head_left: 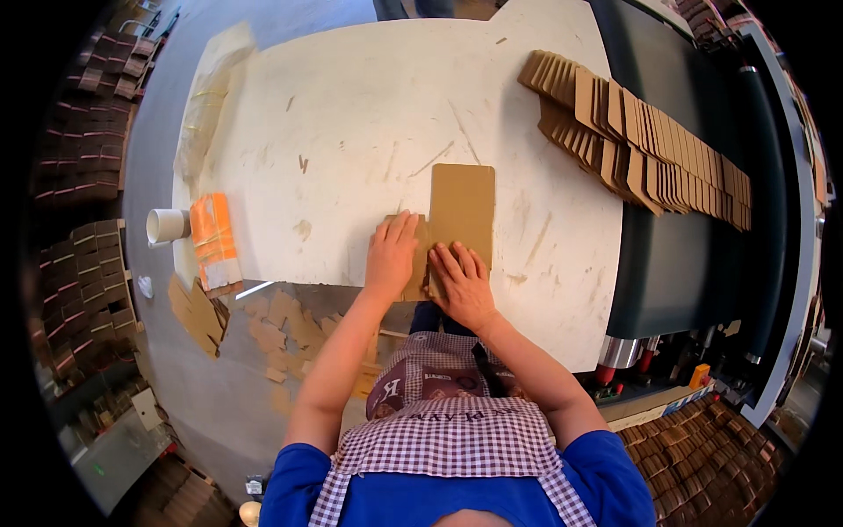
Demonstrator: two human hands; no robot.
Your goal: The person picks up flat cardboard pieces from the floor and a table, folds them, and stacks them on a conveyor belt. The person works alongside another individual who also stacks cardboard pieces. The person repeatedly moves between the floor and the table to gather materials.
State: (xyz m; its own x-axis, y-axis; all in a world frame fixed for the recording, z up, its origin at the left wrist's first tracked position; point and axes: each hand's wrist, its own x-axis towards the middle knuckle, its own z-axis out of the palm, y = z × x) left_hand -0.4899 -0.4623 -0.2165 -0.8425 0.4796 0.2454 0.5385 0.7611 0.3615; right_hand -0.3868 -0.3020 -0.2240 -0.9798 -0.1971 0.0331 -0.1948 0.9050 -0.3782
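A flat brown cardboard blank (462, 211) lies on the white worktable (351, 123) near its front edge. My left hand (391, 253) presses flat on the blank's left flap, fingers spread and pointing away from me. Beside it, my right hand (463, 283) lies palm down on the blank's near end. Both hands rest on the cardboard rather than gripping it. I wear a checked apron over a blue shirt.
A long overlapping row of cardboard blanks (641, 140) lies on the dark conveyor (676, 255) at the right. An orange bundle (213, 239) and a white cup (165, 225) sit at the table's left edge. Cardboard scraps (281, 325) litter the floor. Stacked boxes line both sides.
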